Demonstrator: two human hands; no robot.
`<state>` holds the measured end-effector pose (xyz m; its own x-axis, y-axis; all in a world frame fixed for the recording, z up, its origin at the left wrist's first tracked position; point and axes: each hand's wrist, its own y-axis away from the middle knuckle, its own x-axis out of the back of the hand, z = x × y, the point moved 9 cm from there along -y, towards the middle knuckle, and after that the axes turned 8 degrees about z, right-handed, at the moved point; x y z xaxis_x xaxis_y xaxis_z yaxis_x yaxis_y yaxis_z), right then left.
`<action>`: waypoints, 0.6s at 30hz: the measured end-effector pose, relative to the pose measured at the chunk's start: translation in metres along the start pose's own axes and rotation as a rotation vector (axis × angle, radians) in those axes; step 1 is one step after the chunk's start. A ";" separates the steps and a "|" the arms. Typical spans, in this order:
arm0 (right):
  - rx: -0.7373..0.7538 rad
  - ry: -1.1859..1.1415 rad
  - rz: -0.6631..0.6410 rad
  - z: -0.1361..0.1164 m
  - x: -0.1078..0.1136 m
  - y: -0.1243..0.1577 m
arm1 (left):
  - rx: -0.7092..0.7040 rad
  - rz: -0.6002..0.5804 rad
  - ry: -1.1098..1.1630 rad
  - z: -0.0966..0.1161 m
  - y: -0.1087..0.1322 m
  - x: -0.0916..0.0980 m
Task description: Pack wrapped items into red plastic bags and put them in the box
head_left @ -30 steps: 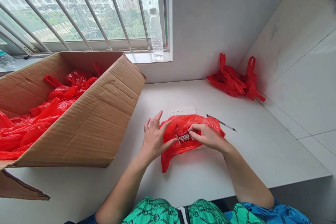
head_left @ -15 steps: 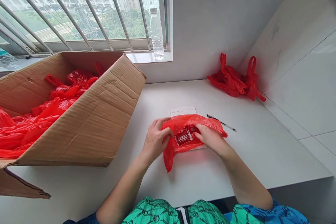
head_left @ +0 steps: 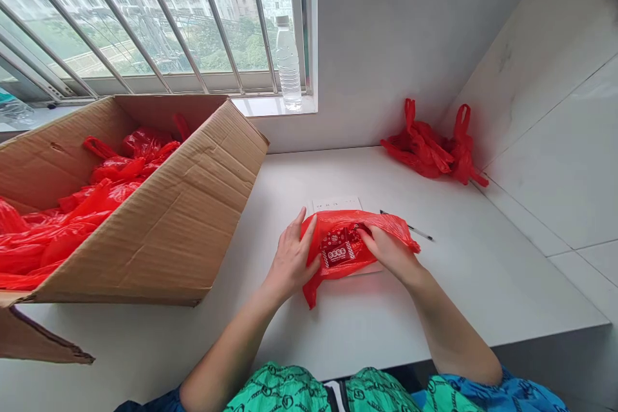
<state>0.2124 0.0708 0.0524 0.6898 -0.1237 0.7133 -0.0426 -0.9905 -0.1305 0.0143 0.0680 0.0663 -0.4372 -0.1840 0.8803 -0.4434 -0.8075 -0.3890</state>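
A red plastic bag (head_left: 316,277) lies on its side with its mouth toward me. Inside it shows a dark red packet (head_left: 338,248) with white print and a checked border. My left hand (head_left: 292,254) rests at the bag's left edge, fingers spread and thumb raised. My right hand (head_left: 389,251) reaches into the bag's mouth from the right. Its thumb and fingers close at the packet's upper right corner, with some fingertips hidden by the film. Under the bag a white printed sheet (head_left: 335,204) sticks out, and a black pen (head_left: 420,232) lies just to the right.
On the left stands a large cardboard box (head_left: 159,225) filled with red plastic bags (head_left: 116,180). More red bags (head_left: 434,151) lie in the far right corner by the wall. A clear water bottle (head_left: 288,67) stands on the windowsill beside the barred window.
My left hand has let go of the bag's left edge and opened its fingers. The right hand has moved slightly, its thumb now at the packet's top corner, and more of the packet shows.
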 end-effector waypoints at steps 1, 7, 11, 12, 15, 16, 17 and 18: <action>-0.014 -0.022 -0.025 -0.004 -0.002 0.000 | -0.001 0.018 0.013 0.001 0.000 0.002; 0.025 0.110 -0.124 -0.011 -0.007 0.002 | 0.017 0.086 0.067 0.001 -0.002 0.015; 0.028 0.132 -0.236 -0.005 -0.011 0.013 | 0.015 0.067 0.085 0.002 -0.002 0.015; 0.028 0.130 -0.261 -0.005 -0.013 0.015 | 0.012 0.065 0.089 0.002 -0.002 0.014; 0.041 0.175 -0.252 -0.006 -0.013 0.016 | 0.012 0.067 0.093 0.002 -0.003 0.014; 0.049 0.194 -0.230 -0.007 -0.011 0.015 | 0.013 0.070 0.091 0.002 -0.003 0.014; 0.051 0.211 -0.210 -0.007 -0.009 0.014 | 0.014 0.073 0.090 0.002 -0.003 0.014; 0.047 0.229 -0.195 -0.007 -0.008 0.013 | 0.015 0.078 0.090 0.002 -0.003 0.015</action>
<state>0.2013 0.0581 0.0500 0.5005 0.0528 0.8641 0.1119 -0.9937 -0.0041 0.0107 0.0666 0.0813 -0.5389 -0.1955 0.8194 -0.3942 -0.8012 -0.4503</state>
